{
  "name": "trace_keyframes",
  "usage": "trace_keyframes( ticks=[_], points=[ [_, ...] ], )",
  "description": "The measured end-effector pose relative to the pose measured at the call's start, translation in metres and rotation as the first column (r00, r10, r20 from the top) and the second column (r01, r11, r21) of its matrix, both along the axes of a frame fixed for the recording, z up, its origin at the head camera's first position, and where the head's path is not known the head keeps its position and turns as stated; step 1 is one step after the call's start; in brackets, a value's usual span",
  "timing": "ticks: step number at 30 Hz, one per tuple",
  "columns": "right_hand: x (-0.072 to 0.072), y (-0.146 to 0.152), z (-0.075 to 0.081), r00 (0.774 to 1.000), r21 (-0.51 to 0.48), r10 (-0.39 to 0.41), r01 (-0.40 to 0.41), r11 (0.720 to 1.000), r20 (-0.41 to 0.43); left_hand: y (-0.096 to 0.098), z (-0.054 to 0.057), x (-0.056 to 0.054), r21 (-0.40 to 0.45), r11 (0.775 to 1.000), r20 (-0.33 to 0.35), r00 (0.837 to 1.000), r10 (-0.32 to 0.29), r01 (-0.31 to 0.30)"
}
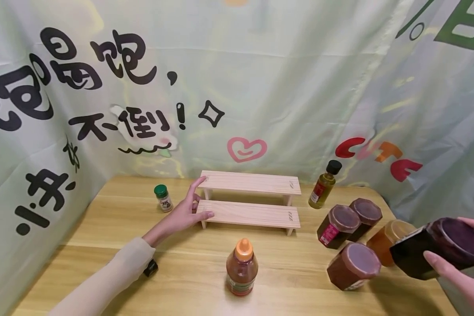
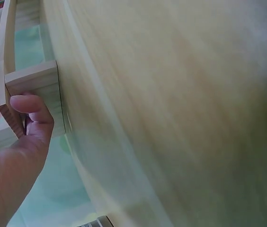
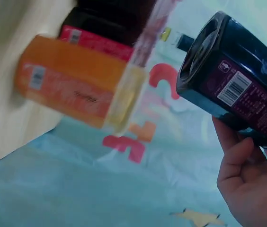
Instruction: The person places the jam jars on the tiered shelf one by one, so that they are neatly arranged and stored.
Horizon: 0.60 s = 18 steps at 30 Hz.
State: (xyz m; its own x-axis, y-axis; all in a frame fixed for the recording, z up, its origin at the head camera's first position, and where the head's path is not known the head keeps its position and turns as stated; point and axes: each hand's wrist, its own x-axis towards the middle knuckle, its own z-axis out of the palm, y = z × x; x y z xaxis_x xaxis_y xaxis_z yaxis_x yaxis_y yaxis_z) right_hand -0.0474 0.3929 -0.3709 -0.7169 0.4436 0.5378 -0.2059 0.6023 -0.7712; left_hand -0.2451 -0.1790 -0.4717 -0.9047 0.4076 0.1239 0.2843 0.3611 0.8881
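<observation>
A pale wooden two-step rack [image 1: 249, 213] stands toward the back of the table. My left hand [image 1: 181, 213] holds its left end, thumb at the lower step and a finger reaching the upper one. In the left wrist view, curled fingers of that hand [image 2: 17, 165] go round the end of a board. On the far right my right hand [image 1: 464, 283] grips a dark jar [image 1: 412, 254], tilted and raised beside the other jars. The right wrist view shows the jar's barcode label [image 3: 235, 87] and its base, with the right hand [image 3: 252, 182] underneath.
Near the held jar stand an orange jar [image 1: 381, 241], a reddish-brown jar [image 1: 351, 267] and two dark jars [image 1: 332, 228]. An oil bottle [image 1: 321, 188] is behind them. An orange-capped squeeze bottle [image 1: 242, 272] stands in front, a green-capped shaker [image 1: 164, 201] at left. Printed cloth [image 1: 300, 87] hangs behind.
</observation>
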Motion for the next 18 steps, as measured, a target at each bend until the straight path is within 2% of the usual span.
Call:
trace_keyframes(
  ticks=[7, 12, 18],
  points=[
    [-0.014, -0.014, 0.017, 0.998, 0.007, 0.056, -0.056, 0.998, -0.012, 0.002, -0.001, -0.001, -0.003, 1.0, 0.022, 1.0, 0.003, -0.003],
    [-0.024, -0.023, 0.028, 0.996, 0.072, 0.077, -0.081, 0.994, 0.052, 0.002, -0.002, -0.002, 0.004, 1.0, 0.022, 1.0, -0.007, 0.007],
    [-0.037, -0.039, 0.042, 0.983, 0.172, 0.109, -0.134, 0.976, 0.15, 0.0, -0.004, -0.003, -0.005, 1.0, 0.003, 1.0, -0.006, 0.006]
  ],
)
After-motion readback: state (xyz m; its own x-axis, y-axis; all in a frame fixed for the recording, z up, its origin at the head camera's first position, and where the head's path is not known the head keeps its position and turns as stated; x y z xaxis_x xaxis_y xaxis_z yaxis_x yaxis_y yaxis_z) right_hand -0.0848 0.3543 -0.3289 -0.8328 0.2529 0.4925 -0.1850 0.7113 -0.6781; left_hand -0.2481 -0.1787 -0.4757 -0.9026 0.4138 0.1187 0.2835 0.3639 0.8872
